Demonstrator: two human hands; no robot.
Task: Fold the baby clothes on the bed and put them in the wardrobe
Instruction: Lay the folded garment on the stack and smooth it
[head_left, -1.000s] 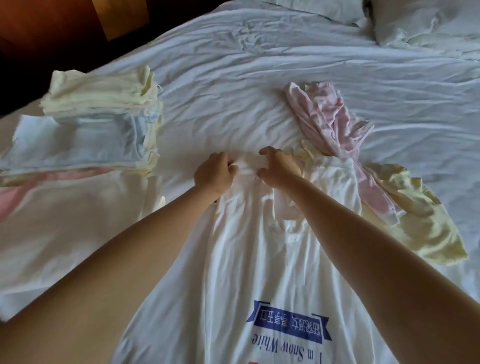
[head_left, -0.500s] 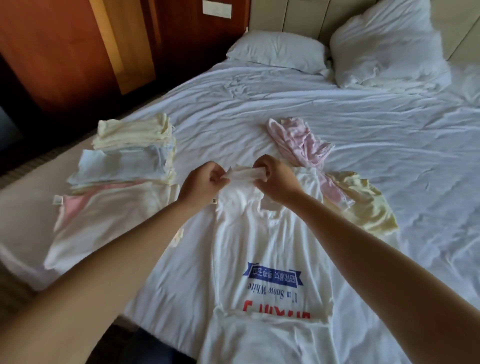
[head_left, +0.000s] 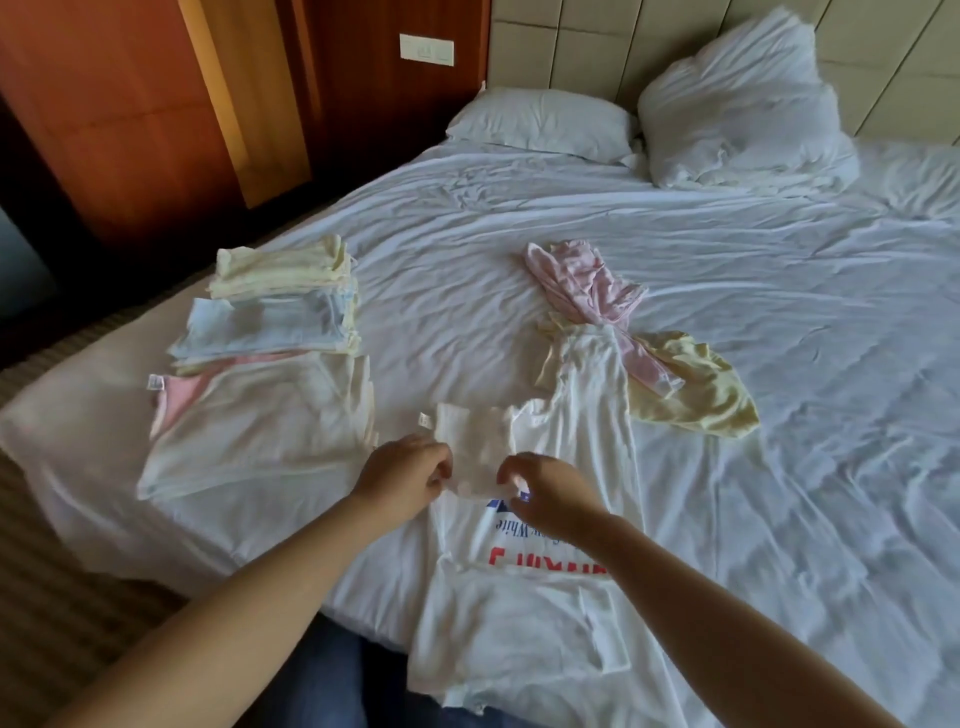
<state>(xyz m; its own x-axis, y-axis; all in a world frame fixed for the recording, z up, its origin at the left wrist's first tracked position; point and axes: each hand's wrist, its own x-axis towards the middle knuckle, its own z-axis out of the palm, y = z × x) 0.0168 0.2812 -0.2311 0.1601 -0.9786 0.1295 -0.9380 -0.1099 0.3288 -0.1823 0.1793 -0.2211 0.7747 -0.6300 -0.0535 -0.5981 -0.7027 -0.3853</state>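
A flat white pillow (head_left: 540, 122) lies against a padded beige headboard (head_left: 561, 47). Just right of that pillow sits a plumper, crumpled pillow (head_left: 737, 104). Up and left of the flat pillow, a pale switch plate (head_left: 426, 50) is set in reddish wood panelling (head_left: 130, 104), possibly a door, crossed by a lighter wood strip (head_left: 249, 104). Well below-left of the pillow is striped carpet (head_left: 47, 597).

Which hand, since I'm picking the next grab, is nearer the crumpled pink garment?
Right. The right hand is below the pink garment in view; the left hand lies farther leftward.
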